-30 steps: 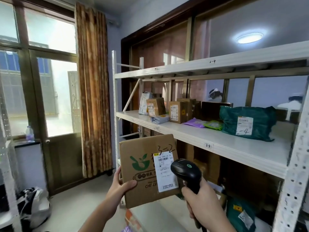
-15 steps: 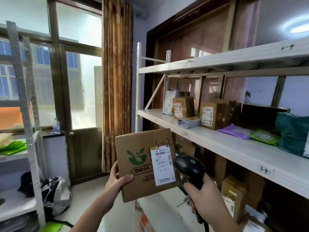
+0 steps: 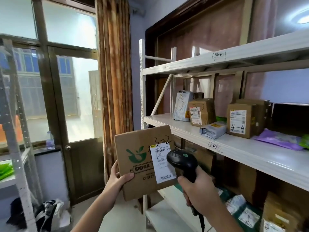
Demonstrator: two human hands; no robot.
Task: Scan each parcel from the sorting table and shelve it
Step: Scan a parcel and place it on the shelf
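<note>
The left hand holds a cardboard parcel upright by its lower left corner, thumb curled over the printed front, near the left end of the shelving rack. The right hand is wrapped round the grip of a black barcode scanner, whose head sits just in front of the parcel's white shipping label and covers part of it. By my reading this is the scanning step for this parcel; whether the code has registered cannot be told, and shelving it is still to come. Several parcels already stand on the middle shelf: a grey mailer bag, a brown box, a small grey packet and a larger box, so part of the job looks done. The sorting table is not in view, so how many remain is unknown. The held parcel bears handwritten "3-2" above its label, a green bowl-and-leaf logo and the letters "CHU LV"; the label's small print is mostly unreadable. The brown box is marked "3-3", the larger box "4-4". The shelf edges carry handwritten codes too blurred to read surely.
</note>
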